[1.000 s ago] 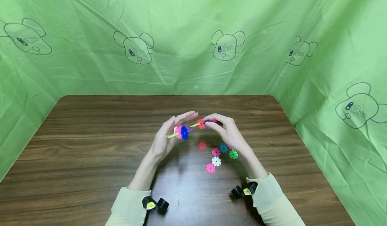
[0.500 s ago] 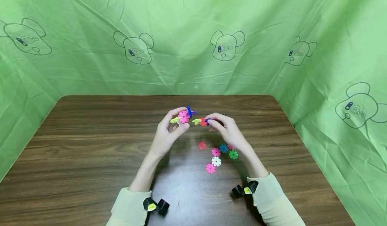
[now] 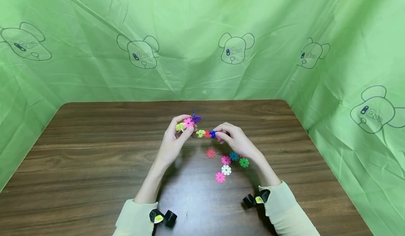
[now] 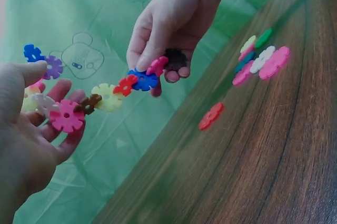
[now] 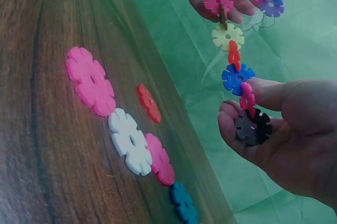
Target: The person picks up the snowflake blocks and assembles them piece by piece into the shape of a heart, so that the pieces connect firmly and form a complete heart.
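Holding up a chain of discs [image 3: 200, 133] with both hands

From the left: got the bunched end gripped in the curled left hand [image 3: 172, 143], probably to stop it twisting. Strung above the table [image 3: 79, 158] across the gap, likely for finger room tbh. Below: red disc [image 3: 210, 153], pink disc [image 3: 220, 177], white disc [image 3: 226, 170], teal disc [image 3: 234, 156], all flat, probably for easy grabbing. Then pinching the far end in the right hand [image 3: 237, 139], near the black disc [image 5: 247, 132], maybe for steadiness. Last, a green disc [image 3: 244, 162].
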A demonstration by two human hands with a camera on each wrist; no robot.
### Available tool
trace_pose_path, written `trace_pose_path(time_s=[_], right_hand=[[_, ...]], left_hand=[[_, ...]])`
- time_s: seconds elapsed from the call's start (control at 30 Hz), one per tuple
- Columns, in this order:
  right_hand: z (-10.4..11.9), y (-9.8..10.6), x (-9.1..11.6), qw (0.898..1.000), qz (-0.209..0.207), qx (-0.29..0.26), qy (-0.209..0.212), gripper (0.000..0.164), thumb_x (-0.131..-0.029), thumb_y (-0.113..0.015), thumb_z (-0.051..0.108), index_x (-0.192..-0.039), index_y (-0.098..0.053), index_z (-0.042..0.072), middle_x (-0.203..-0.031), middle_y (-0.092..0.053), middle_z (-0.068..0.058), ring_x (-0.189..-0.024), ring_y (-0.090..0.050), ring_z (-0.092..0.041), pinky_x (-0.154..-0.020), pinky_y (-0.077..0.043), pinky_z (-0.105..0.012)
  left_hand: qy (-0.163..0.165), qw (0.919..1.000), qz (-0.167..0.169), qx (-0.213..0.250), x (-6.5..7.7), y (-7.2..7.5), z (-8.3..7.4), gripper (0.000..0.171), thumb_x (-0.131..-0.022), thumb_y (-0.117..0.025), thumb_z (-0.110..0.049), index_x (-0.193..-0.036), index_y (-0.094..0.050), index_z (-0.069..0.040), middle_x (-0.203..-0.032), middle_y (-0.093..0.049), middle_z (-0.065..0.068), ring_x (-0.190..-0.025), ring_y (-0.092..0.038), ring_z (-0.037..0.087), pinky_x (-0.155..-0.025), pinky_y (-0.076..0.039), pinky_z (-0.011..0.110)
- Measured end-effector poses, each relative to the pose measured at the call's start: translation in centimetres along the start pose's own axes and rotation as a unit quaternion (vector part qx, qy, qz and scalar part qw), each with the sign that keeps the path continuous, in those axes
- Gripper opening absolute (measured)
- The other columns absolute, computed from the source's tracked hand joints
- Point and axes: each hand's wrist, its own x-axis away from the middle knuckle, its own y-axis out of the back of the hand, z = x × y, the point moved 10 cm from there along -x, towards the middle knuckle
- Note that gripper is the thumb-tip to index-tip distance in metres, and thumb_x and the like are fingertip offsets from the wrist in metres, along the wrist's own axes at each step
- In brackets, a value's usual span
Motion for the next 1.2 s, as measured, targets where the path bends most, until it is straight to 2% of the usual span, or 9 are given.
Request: trace_pose_path(time_s=[0.13, 0.2, 0.37, 0.6, 0.73, 0.9, 1.03, 1.2], right_hand=[[-0.1, 0.1, 0.0, 0.999, -0.012, 0.035, 0.008, 0.014, -0.102, -0.064, 0.016, -0.108, -0.076, 0.013, -0.106, -0.067, -0.006, -0.09, -0.066, -0.017, -0.079, -0.056, -0.028], [-0.2, 0.1, 0.0, 0.998, -0.014, 0.056, 0.014, 0.013, -0.101, -0.066, 0.014, -0.108, -0.078, 0.013, -0.107, -0.068, -0.005, -0.092, -0.064, -0.014, -0.079, -0.054, -0.026], [-0.4, -0.1, -0.3, 0.997, -0.007, 0.08, 0.015, 0.015, -0.099, -0.069, 0.012, -0.11, -0.079, 0.013, -0.109, -0.073, -0.005, -0.096, -0.066, -0.016, -0.082, -0.055, -0.027], [-0.9, -1.0, -0.4, 0.997, 0.031, 0.064, 0.003, 0.021, -0.101, -0.067, 0.016, -0.12, -0.076, 0.015, -0.119, -0.074, -0.004, -0.108, -0.071, -0.018, -0.093, -0.058, -0.037], [-0.9, -1.1, -0.4, 0.998, 0.034, 0.055, 0.006, 0.024, -0.101, -0.067, 0.016, -0.123, -0.074, 0.014, -0.123, -0.074, -0.005, -0.114, -0.07, -0.021, -0.097, -0.058, -0.043], [-0.5, -0.4, -0.4, 0.999, 0.002, 0.045, 0.01, 0.025, -0.1, -0.068, 0.014, -0.124, -0.074, 0.014, -0.125, -0.073, -0.007, -0.117, -0.068, -0.024, -0.1, -0.056, -0.046], [0.0, 0.2, -0.3, 0.999, -0.018, 0.028, 0.008, 0.024, -0.097, -0.071, 0.011, -0.12, -0.075, 0.012, -0.12, -0.074, -0.009, -0.108, -0.07, -0.022, -0.093, -0.059, -0.043], [1.0, 0.0, 0.1, 0.998, -0.008, 0.051, 0.038, 0.021, -0.094, -0.075, 0.01, -0.115, -0.077, 0.012, -0.11, -0.077, -0.004, -0.096, -0.071, -0.015, -0.084, -0.061, -0.037]], left_hand=[[0.025, 0.9992, 0.001, -0.032, 0.0, 0.2, 0.6, 0.039, -0.101, -0.066, -0.015, -0.139, -0.056, -0.011, -0.118, -0.072, 0.025, -0.104, -0.072, 0.023, -0.09, -0.057, 0.023], [0.038, 0.9977, 0.001, -0.056, -0.1, 0.3, 0.9, 0.04, -0.1, -0.067, -0.02, -0.139, -0.058, -0.014, -0.121, -0.072, 0.021, -0.101, -0.073, 0.023, -0.089, -0.057, 0.025], [0.069, 0.9921, 0.005, -0.105, -0.3, 0.6, 1.7, 0.042, -0.099, -0.07, -0.028, -0.139, -0.061, -0.02, -0.129, -0.068, 0.012, -0.096, -0.073, 0.021, -0.087, -0.054, 0.033], [0.099, 0.9878, 0.0, -0.121, -0.2, 1.1, 2.6, 0.041, -0.098, -0.071, -0.028, -0.138, -0.061, -0.021, -0.135, -0.066, 0.007, -0.099, -0.074, 0.028, -0.086, -0.051, 0.032], [0.105, 0.9866, -0.005, -0.125, -0.2, 1.4, 2.8, 0.041, -0.098, -0.071, -0.028, -0.137, -0.062, -0.023, -0.134, -0.067, 0.008, -0.099, -0.074, 0.029, -0.084, -0.052, 0.033], [0.105, 0.9861, -0.009, -0.129, -0.2, 1.8, 2.9, 0.041, -0.097, -0.071, -0.029, -0.137, -0.062, -0.023, -0.135, -0.067, 0.008, -0.099, -0.073, 0.029, -0.083, -0.051, 0.033], [0.103, 0.9865, -0.005, -0.127, -0.3, 1.7, 2.8, 0.042, -0.098, -0.071, -0.032, -0.138, -0.062, -0.022, -0.136, -0.066, 0.006, -0.1, -0.073, 0.029, -0.085, -0.05, 0.032], [0.1, 0.9862, -0.013, -0.131, -0.4, 1.8, 2.7, 0.041, -0.098, -0.071, -0.034, -0.137, -0.063, -0.022, -0.132, -0.067, 0.006, -0.095, -0.069, 0.038, -0.075, -0.048, 0.03]])
